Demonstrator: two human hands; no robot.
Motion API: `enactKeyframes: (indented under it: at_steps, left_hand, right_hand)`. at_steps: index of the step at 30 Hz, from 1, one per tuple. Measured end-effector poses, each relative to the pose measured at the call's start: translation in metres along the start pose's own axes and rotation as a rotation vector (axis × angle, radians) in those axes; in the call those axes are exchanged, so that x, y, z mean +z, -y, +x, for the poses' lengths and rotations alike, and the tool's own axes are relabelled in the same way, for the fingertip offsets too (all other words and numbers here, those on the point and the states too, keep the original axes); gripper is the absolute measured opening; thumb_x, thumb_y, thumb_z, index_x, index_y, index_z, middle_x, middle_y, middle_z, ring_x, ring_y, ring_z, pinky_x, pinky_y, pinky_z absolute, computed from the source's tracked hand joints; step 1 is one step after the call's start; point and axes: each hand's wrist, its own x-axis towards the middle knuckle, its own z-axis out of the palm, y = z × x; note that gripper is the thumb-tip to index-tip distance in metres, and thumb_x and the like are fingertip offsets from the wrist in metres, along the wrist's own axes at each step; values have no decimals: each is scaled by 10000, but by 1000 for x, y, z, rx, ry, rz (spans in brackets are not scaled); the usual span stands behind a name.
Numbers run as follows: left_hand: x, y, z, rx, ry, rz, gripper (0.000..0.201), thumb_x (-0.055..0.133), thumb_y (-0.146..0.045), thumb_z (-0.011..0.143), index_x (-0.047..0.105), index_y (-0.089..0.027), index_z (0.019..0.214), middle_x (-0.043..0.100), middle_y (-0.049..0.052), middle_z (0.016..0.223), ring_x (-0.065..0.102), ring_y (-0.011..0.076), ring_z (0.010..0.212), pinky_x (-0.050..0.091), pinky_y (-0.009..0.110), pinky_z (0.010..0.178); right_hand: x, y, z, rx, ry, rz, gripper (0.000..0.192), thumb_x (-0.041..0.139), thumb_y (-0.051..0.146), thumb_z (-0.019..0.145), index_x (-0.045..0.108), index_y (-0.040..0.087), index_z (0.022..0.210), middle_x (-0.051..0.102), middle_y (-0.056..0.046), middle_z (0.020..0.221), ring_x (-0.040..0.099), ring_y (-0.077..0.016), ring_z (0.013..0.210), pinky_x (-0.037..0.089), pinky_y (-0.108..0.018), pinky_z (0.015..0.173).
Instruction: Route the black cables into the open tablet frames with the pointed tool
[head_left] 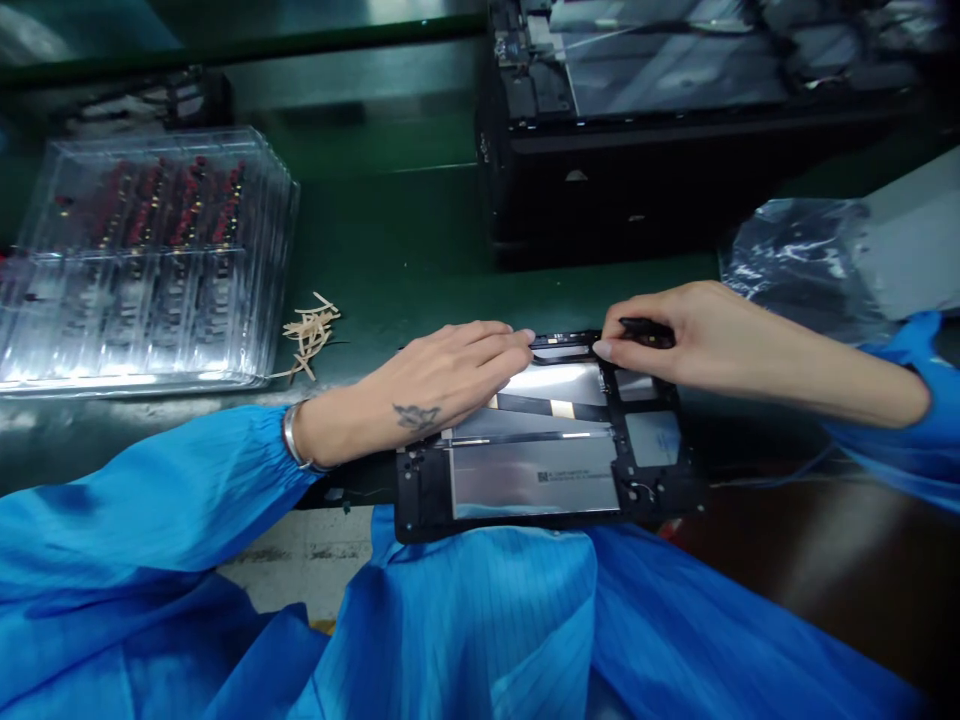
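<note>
An opened black tablet chassis (pixel 540 470) with silver battery cells lies at the near edge of the green bench, partly over my blue-sleeved lap. My left hand (pixel 442 380) rests flat on its upper left part, fingers pressing near the top edge. My right hand (pixel 675 335) pinches a small black part (pixel 646 330) at the chassis's top edge, thumb and forefinger closed around it.
A stack of clear plastic trays (pixel 142 260) holding small red-tipped components stands at the left. Beside it lies a heap of tan strips (pixel 309 335). A black box with more chassis (pixel 675 120) stands behind. A crumpled clear bag (pixel 802 260) lies at the right.
</note>
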Motion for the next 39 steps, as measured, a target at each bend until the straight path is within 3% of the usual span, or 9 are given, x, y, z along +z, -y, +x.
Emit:
enactKeyframes:
  at_steps: [5,17,23,25,28,30,33,35,39]
  left_hand:
    - [7,4,-1,70,-55,131,367,476,-164,1062,558,-61,1405,597,175,1490,600,304,1350,575,429,1076]
    - [11,2,2,107,-83,272,354,409,-142,1076,592,-59,1366,634,179,1435,631,319,1289,596,423,1003]
    - [7,-14,18,80,-49,408,369,401,-96,1059,601,-80,1369,679,187,1244,658,324,1165,567,394,850]
    - [7,-22,26,35,-16,468,402,411,-95,1048,582,-94,1413,672,173,1154,663,324,1083,534,388,778]
    - [6,-30,38,1,17,494,408,430,-121,1044,581,-112,1423,642,155,1062,643,308,987,469,375,722]
    - [3,-29,45,8,53,463,393,415,-125,1050,605,-128,1394,639,150,1034,631,295,976,439,366,727]
    - [-4,-14,51,-64,137,334,400,402,-119,1056,608,-149,1397,660,138,1044,636,266,955,408,335,712]
    - [-6,1,54,-165,166,150,348,415,-169,1070,659,-147,1317,680,116,1057,644,227,894,393,308,683]
    - [-7,27,59,-271,166,-315,274,516,-260,1044,768,-154,1044,753,48,983,676,151,852,433,251,730]
  right_hand:
    - [2,2,0,-11,-19,-94,219,605,369,878,624,226,714,574,19,580,462,-136,503,290,-312,537]
    - [5,6,-3,-15,-24,-173,224,579,358,907,631,214,743,674,-34,720,552,-179,611,305,-323,603]
    - [10,1,0,-17,-44,-235,185,590,301,905,615,211,746,650,-6,713,550,-165,608,322,-307,595]
    - [9,3,-5,-86,-153,-255,161,618,306,906,633,205,782,654,-20,758,565,-177,647,343,-311,599]
    - [10,19,-27,-208,-509,-113,171,647,345,958,706,192,908,681,-53,863,606,-191,744,415,-322,651]
    - [19,39,-49,-232,-669,202,235,574,357,1039,758,221,983,702,-38,865,632,-172,756,464,-317,693]
    - [52,68,-76,-268,-586,670,580,317,586,1088,818,298,1035,733,-43,921,671,-205,879,520,-347,753]
    - [80,80,-83,-254,-435,772,759,181,692,1054,837,312,1035,688,-45,820,631,-190,786,509,-342,704]
    - [120,85,-73,-450,-548,746,712,244,666,1058,803,242,1182,568,-28,654,557,-170,592,459,-318,552]
